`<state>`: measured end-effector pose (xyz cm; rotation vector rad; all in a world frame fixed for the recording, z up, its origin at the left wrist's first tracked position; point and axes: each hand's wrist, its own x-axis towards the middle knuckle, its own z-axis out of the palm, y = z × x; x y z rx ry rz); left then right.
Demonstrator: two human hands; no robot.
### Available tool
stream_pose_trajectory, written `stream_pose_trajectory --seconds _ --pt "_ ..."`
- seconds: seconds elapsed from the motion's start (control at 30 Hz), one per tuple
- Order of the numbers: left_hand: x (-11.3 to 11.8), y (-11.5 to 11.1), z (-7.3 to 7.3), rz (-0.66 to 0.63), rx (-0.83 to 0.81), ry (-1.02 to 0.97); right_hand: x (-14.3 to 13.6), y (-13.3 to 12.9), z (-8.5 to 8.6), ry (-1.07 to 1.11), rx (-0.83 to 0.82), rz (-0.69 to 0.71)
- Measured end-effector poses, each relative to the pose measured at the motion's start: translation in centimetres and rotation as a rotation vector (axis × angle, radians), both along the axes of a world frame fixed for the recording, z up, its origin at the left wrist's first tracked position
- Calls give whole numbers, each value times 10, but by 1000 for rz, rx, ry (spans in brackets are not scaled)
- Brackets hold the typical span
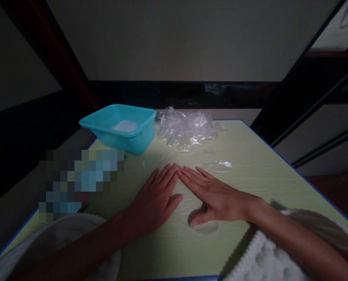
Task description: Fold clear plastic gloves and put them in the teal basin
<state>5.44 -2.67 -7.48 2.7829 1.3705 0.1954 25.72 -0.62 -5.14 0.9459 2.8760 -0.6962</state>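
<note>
Both of my hands lie flat on a thin clear plastic bag (188, 205) spread over the table. My left hand (156, 199) has its fingers stretched forward and its thumb out to the right. My right hand (211, 193) points up and to the left, its fingertips touching or almost touching those of my left hand. Neither hand grips anything. A shiny wrinkled part of the bag shows just beyond my right fingers. Much of the bag's outline is hard to make out against the tabletop.
A turquoise plastic basin (141, 138) with something whitish inside stands at the back left. Beside it lies a crumpled heap of clear plastic bags (188, 128). A pixelated item (86, 179) lies at the left edge. The pale green table (267, 175) has a blue rim; a wall rises behind.
</note>
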Motion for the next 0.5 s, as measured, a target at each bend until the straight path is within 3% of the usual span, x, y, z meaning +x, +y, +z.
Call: stream_pose_trajectory --seconds 0.5 --pt "-3 0 4 28 -60 -2 19 6 8 -55 -168 91"
